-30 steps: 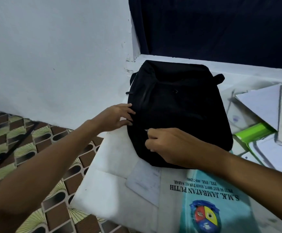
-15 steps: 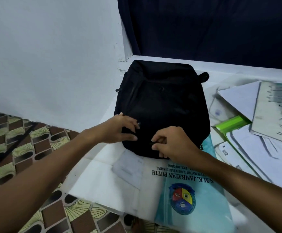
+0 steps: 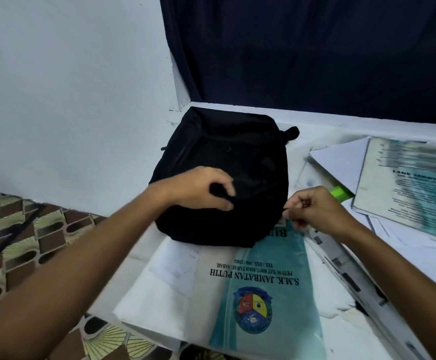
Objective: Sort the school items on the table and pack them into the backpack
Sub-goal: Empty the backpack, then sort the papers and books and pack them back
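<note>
Black backpack (image 3: pixel 227 183) overlaps teal booklet (image 3: pixel 266 302); left hand (image 3: pixel 198 189) pinches fabric, right hand (image 3: pixel 315 206) pinches zipper pull.

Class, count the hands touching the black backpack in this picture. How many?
2. The left hand grips black fabric on top of the black fabric backpack; the right hand pinches something small at its right edge.

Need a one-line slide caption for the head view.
Left hand grips the black backpack while the right hand pinches at its edge; booklets lie around it.
</note>
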{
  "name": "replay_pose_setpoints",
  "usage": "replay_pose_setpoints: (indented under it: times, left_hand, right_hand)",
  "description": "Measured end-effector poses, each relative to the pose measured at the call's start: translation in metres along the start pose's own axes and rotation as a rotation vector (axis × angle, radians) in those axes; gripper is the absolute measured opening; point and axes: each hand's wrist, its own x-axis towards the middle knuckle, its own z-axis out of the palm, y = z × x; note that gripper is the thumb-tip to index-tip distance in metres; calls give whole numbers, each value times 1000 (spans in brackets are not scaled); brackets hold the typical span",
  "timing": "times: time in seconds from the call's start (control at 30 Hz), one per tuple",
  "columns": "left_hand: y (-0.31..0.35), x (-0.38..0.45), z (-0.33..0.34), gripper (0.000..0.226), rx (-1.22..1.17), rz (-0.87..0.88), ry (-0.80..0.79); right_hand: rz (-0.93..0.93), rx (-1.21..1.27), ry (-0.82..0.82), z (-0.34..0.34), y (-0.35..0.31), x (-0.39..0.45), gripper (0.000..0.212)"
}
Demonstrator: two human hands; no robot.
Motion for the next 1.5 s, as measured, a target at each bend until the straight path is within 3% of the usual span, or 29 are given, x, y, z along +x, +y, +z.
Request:
replay_pose_setpoints:
  times: [0.13, 0.47, 0.63, 0.73, 0.83, 0.93, 0.97, 1.07, 1.13, 1.23, 1.3, 1.37, 1.4, 1.5]
  left_hand:
    - [30, 50, 37, 32, 10, -65, -207]
    - [17, 65, 23, 9, -427, -153, -348]
    - [11, 63, 12, 26, -637, -213, -426]
    - [2, 62, 7, 17, -625, -175, -504]
    - [2, 60, 8, 10, -605, -121, -539]
    - [8, 63, 14, 44, -557, -102, -469]
    - [11, 64, 15, 49, -549, -100, -474]
    - [18, 63, 14, 32, -457, -29, -522]
    - [16, 57, 9, 25, -407, -3, -467]
    - [-19, 38, -8, 25, -385, -25, -166]
    - [-62, 21, -22, 30, -259, -60, 98]
    - [-101, -1, -34, 55, -120, -108, 263]
    - [-116, -13, -38, 76, -70, -149, 260]
    - [-144, -43, -29, 134, 46, -307, 33]
  right_hand:
    - [-30, 21, 8, -1, 5, 1, 5]
    - [32, -106, -128, -43, 22, 44, 12]
    - [56, -268, 110, -52, 25, 110, 23]
    - [56, -313, 271, -55, 29, 155, 10]
    - [78, -308, 417, -54, 32, 192, 12]
    - [119, -421, 461, -44, 34, 215, 15]
    - [156, -486, 443, -42, 33, 218, 13]
    - [265, -708, 351, -40, 25, 222, 19]
    - [221, -786, 344, -37, 10, 222, 23]
    - [-30, -662, 309, -8, -26, 222, 28]
    - [-178, -519, 174, 24, -51, 215, 25]
    - [-284, -445, -24, 61, -72, 205, 19]
    - [-323, -421, -149, 79, -81, 200, 17]
    - [-372, -412, -499, 126, -99, 184, 9]
